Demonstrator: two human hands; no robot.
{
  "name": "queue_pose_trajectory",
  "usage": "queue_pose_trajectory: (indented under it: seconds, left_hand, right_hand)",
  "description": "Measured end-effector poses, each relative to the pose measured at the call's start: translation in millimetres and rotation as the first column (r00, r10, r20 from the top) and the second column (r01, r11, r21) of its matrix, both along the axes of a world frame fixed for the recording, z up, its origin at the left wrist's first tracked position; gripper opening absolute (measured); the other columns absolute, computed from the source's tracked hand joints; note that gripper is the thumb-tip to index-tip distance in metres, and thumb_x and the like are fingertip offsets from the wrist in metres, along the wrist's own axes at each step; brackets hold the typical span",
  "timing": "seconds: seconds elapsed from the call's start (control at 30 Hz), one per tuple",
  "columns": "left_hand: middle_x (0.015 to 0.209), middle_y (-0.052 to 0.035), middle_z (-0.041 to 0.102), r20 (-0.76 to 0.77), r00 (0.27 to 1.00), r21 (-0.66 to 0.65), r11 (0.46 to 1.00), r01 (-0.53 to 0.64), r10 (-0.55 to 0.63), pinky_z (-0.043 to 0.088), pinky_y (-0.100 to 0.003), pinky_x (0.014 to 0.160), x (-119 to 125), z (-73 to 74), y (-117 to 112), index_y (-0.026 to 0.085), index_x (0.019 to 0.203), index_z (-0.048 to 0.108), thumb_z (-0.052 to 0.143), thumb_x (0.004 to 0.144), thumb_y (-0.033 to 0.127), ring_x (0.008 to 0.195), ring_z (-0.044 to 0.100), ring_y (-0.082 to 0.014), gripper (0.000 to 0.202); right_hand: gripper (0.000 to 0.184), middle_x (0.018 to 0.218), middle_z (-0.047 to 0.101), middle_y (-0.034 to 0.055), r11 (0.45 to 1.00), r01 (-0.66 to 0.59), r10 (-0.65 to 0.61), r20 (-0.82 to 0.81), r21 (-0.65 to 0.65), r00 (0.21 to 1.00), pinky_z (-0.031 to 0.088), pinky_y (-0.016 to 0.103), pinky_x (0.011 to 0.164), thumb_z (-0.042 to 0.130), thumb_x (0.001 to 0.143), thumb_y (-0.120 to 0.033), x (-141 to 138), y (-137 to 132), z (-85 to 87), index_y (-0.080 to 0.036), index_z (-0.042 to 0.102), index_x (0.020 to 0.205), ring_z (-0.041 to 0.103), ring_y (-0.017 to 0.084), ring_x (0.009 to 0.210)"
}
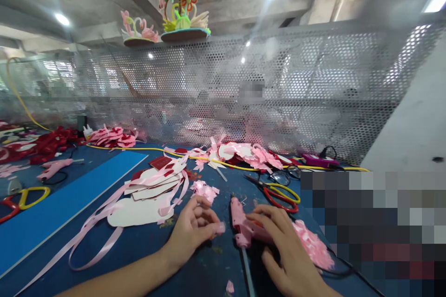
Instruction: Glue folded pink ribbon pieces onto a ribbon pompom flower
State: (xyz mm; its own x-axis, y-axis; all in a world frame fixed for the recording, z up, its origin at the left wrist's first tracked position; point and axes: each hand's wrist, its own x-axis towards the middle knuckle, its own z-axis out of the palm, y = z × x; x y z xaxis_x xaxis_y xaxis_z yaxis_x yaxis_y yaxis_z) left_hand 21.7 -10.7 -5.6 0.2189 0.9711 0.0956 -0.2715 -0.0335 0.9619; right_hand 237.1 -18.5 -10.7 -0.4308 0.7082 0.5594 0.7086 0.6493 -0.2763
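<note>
My left hand [195, 227] pinches a small pink ribbon piece [220, 228] between thumb and fingertips, a little above the table. My right hand [284, 246] is over the handle of a pink hot glue gun [239, 220], fingers stretched out and thumb apart from it; whether the fingertips touch it I cannot tell. The gun lies on its side with its nozzle pointing away and a glue stick [247, 269] coming out toward me. Just beyond my left hand lies a pink ribbon flower [205, 190]. Beside my right wrist sits a pink ruffled ribbon bunch [312, 243].
White card shapes [141, 212] with trailing pink ribbon are stacked at left. Red-and-yellow scissors [282, 197] lie right of the gun, near a black cable. A pink ribbon pile [247, 155] and yellow cord run along the perforated metal screen [216, 83]. A blue board [87, 199] lies left.
</note>
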Motion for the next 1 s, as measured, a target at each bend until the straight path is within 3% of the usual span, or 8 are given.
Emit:
queue_pose_trajectory:
  seconds: [0.1, 0.27, 0.53, 0.83, 1.0]
  left_hand:
    - [0.068, 0.0037, 0.062, 0.022, 0.995, -0.001, 0.995, 0.102, -0.102, 0.039, -0.018, 0.055, 6.9, -2.4, -12.9, 0.019, 0.088, 0.041, 0.076, 0.063, 0.02, 0.058, 0.054, -0.0063, 0.044]
    - [0.072, 0.0026, 0.062, 0.04, 0.98, 0.044, 0.98, 0.194, -0.196, 0.04, -0.019, 0.062, 11.2, -6.4, -24.2, 0.019, 0.091, 0.042, 0.073, 0.068, 0.019, 0.062, 0.054, -0.0059, 0.039]
    - [0.073, 0.0028, 0.062, 0.018, 0.983, 0.046, 0.982, 0.181, -0.182, 0.038, -0.019, 0.062, 10.2, -6.8, -22.0, 0.019, 0.091, 0.041, 0.072, 0.07, 0.02, 0.064, 0.054, -0.0064, 0.038]
    - [0.074, 0.0024, 0.062, -0.026, 0.981, 0.037, 0.98, 0.196, -0.195, 0.039, -0.021, 0.064, 9.9, -4.3, -23.2, 0.02, 0.091, 0.041, 0.071, 0.07, 0.021, 0.065, 0.056, -0.0083, 0.037]
    - [0.082, -0.0014, 0.065, -0.126, 0.975, 0.069, 0.979, 0.192, -0.183, 0.041, -0.024, 0.07, 8.5, -5.6, -23.4, 0.02, 0.091, 0.042, 0.068, 0.073, 0.022, 0.074, 0.059, -0.0125, 0.032]
  right_hand:
    - [0.028, 0.096, 0.053, 0.0059, 0.991, -0.073, 0.06, -0.112, -0.114, 0.992, 0.045, 0.034, 0.078, 0.046, 0.078, -0.01, -15.0, -12.8, 5.4, -0.023, 0.052, 0.103, 0.052, 0.02, 0.091]
    - [0.016, 0.083, 0.058, 0.0035, 0.958, -0.221, 0.187, -0.186, -0.181, 0.965, 0.046, 0.03, 0.069, 0.05, 0.077, -0.011, -29.6, -23.6, 10.6, -0.02, 0.057, 0.088, 0.054, 0.017, 0.08]
    - [0.011, 0.074, 0.058, 0.0013, 0.967, -0.241, 0.216, -0.226, -0.087, 0.95, 0.044, 0.026, 0.064, 0.052, 0.08, -0.012, -25.3, -23.2, 10.4, -0.02, 0.059, 0.078, 0.054, 0.015, 0.072]
    - [0.012, 0.074, 0.059, 0.0014, 0.964, -0.257, 0.235, -0.227, -0.069, 0.945, 0.045, 0.025, 0.063, 0.051, 0.083, -0.012, -25.5, -24.3, 12.3, -0.02, 0.059, 0.077, 0.054, 0.014, 0.071]
    - [0.012, 0.074, 0.059, 0.0021, 0.966, -0.253, 0.236, -0.237, -0.046, 0.942, 0.045, 0.026, 0.063, 0.05, 0.083, -0.012, -24.2, -23.9, 13.3, -0.019, 0.058, 0.077, 0.054, 0.014, 0.071]
